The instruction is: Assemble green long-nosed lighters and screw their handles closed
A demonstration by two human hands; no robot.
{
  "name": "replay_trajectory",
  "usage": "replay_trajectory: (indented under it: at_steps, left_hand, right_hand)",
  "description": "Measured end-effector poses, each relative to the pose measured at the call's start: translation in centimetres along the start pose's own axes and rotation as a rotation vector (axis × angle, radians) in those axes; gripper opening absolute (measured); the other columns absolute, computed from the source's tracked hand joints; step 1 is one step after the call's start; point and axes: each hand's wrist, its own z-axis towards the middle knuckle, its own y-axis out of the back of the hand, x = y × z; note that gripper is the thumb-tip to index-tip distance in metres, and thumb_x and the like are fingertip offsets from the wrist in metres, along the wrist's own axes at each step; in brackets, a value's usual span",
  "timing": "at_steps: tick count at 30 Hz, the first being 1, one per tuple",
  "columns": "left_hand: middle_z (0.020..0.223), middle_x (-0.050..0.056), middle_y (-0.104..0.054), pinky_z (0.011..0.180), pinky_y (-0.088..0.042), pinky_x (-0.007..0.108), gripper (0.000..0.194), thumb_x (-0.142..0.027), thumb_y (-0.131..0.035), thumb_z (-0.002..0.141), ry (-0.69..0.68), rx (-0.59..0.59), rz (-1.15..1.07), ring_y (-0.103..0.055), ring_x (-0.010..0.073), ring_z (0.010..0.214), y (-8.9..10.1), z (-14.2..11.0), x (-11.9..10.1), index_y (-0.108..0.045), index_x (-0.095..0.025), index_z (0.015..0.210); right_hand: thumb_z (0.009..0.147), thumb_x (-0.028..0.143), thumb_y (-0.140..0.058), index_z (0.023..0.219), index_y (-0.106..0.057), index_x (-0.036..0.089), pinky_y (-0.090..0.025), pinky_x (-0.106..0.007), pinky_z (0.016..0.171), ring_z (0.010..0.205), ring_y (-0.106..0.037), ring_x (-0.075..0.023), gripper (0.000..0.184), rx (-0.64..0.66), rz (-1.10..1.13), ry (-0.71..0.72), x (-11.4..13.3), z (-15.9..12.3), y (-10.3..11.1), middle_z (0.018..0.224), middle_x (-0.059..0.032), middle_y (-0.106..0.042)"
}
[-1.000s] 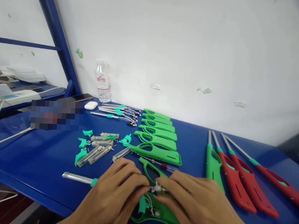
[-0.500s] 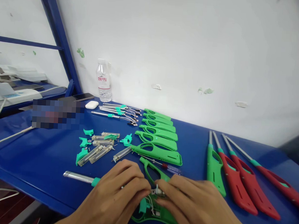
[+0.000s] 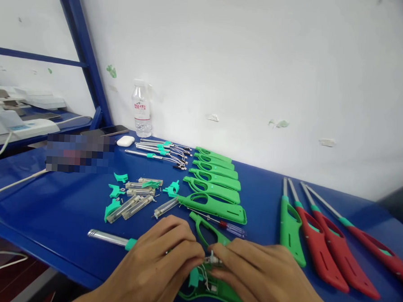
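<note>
My right hand (image 3: 259,271) is closed, thumb and fingers pinching a lighter gas tank; its white valve end (image 3: 212,259) shows between the hands. My left hand (image 3: 163,261) is also closed, its fingertips meeting at that valve end on something too small to make out. Below both hands lies an open green lighter shell half (image 3: 226,296), with a teal trigger (image 3: 193,277) and white wires (image 3: 204,279) in it. A metal lighter tube (image 3: 107,237) sticks out leftward behind my left hand. Another green shell half (image 3: 204,230) lies just beyond my fingers.
Loose clear gas tanks (image 3: 139,206) and teal triggers (image 3: 112,209) lie at left. Beyond are metal tubes with wires (image 3: 154,155), a row of green shell halves (image 3: 216,190) and a screwdriver (image 3: 233,228). Assembled red and green lighters (image 3: 321,247) lie right. A water bottle (image 3: 142,112) stands by the wall.
Both hands keep nearly the same pose at the valve end. The whole view has shifted slightly; nothing is visibly picked up or let go.
</note>
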Motion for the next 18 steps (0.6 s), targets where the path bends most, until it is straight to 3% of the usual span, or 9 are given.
replay_trajectory:
  at_steps: [18]
  left_hand:
    - [0.086, 0.003, -0.074, 0.08, -0.06, 0.033, 0.023, 0.003, -0.053, 0.104, -0.018, -0.036, 0.006, -0.066, 0.0183, 0.083, -0.23, -0.08, -0.14, -0.067, -0.015, 0.101]
  right_hand:
    - [0.12, 0.033, -0.04, 0.108, -0.073, 0.017, -0.046, -0.027, 0.05, 0.06, -0.071, -0.0101, 0.039, 0.03, 0.068, 0.002, 0.03, -0.16, -0.27, 0.077, 0.0018, -0.074]
